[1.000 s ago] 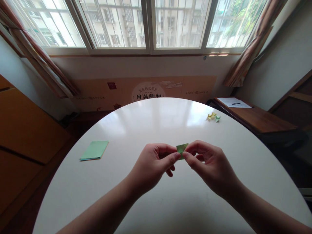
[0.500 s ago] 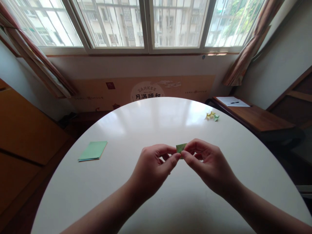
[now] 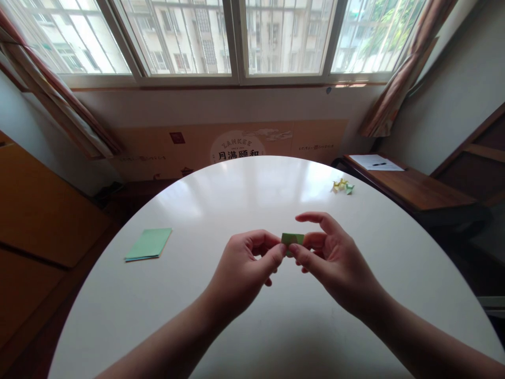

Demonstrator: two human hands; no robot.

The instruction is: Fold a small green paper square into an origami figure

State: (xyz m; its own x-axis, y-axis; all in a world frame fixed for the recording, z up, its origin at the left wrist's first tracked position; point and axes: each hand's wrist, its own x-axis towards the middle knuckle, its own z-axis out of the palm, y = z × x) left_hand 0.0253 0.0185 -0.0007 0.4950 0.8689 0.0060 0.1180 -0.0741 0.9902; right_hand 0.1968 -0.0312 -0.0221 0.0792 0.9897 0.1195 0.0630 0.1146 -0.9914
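Note:
A small piece of folded green paper (image 3: 292,238) is held above the white table (image 3: 236,337), in the middle of the head view. My left hand (image 3: 252,263) pinches its left end between thumb and fingers. From the other side my right hand (image 3: 331,255) grips it, with the thumb on its near face and the index finger raised off it. The fingertips hide the paper's lower part and both ends.
A stack of square paper (image 3: 149,243), light green on top, lies at the left of the table. Several small folded paper figures (image 3: 342,186), yellow and green, sit at the far right. Beyond the rim, a wooden side table (image 3: 430,187) bears a white sheet and a pen.
My right index finger has lifted away from the paper. The green paper has turned, and its visible part now looks like a flatter, wider strip.

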